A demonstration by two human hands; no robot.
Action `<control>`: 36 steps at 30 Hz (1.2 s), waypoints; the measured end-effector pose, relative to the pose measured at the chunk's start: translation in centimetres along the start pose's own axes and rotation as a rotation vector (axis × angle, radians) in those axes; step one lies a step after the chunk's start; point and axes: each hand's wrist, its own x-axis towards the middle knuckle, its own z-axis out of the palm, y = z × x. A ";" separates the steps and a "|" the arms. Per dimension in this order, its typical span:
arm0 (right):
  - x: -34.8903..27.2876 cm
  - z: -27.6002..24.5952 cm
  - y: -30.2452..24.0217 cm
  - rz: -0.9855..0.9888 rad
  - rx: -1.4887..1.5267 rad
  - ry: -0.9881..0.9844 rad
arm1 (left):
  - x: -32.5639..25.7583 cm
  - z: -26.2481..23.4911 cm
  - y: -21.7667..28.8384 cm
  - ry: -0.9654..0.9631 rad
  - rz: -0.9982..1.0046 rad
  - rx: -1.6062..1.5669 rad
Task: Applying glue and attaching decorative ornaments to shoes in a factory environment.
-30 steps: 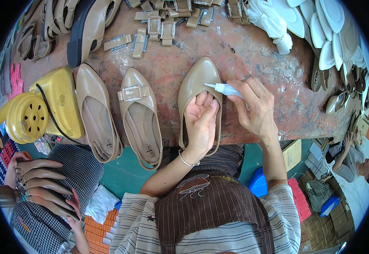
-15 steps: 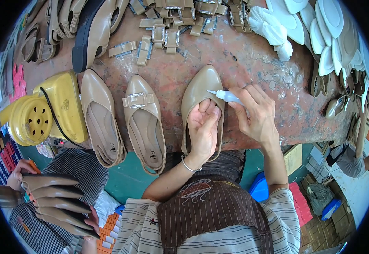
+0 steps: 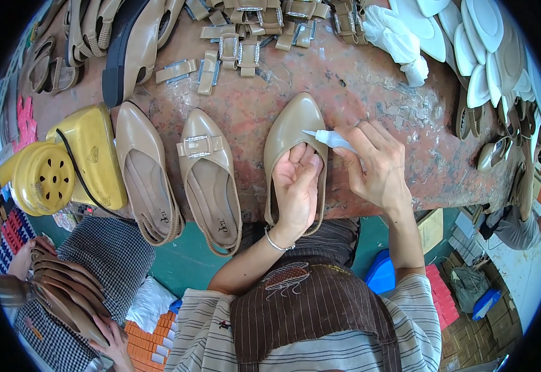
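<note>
A beige pointed flat shoe (image 3: 294, 124) lies toe-away at the table's front edge. My left hand (image 3: 296, 186) reaches palm up into its opening, the curled fingers partly hidden under the vamp, and grips it. In my right hand (image 3: 372, 164) is a small translucent glue bottle (image 3: 333, 139), pinched between thumb and fingers. Its thin white nozzle points left and sits at the shoe's upper, just above the opening; I cannot tell whether it touches. Left of these stand a matching shoe with a rhinestone-buckle bow (image 3: 203, 147) and a plain one (image 3: 140, 133).
Loose beige bows (image 3: 239, 53) lie in a pile at the back. White shoe-shaped pieces (image 3: 484, 31) crowd the far right, near a crumpled white bag (image 3: 397, 40). A yellow machine (image 3: 93, 158) stands left. Below it, a co-worker's hands hold stacked brown shoe pieces (image 3: 72, 288).
My hands, the shoe and the glue bottle hold nearly the same places. At lower left, the co-worker's stack of brown pieces has turned, and a hand has shifted along it.
</note>
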 end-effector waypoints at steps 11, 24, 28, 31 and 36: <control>-0.2 -0.5 0.1 0.010 -0.001 -0.020 | 0.0 0.6 0.1 0.057 -0.001 -0.003; -2.5 1.6 4.8 0.333 0.780 0.487 | -0.1 0.2 0.0 0.016 0.010 0.021; -3.1 2.0 7.3 0.278 0.142 0.464 | -0.1 0.1 0.1 0.038 0.009 0.010; -3.4 2.1 6.0 0.387 0.142 0.478 | -0.1 -0.4 0.0 -0.005 0.030 -0.009; -4.2 2.5 2.7 0.205 -0.200 0.951 | -0.7 0.0 0.5 0.009 0.014 -0.014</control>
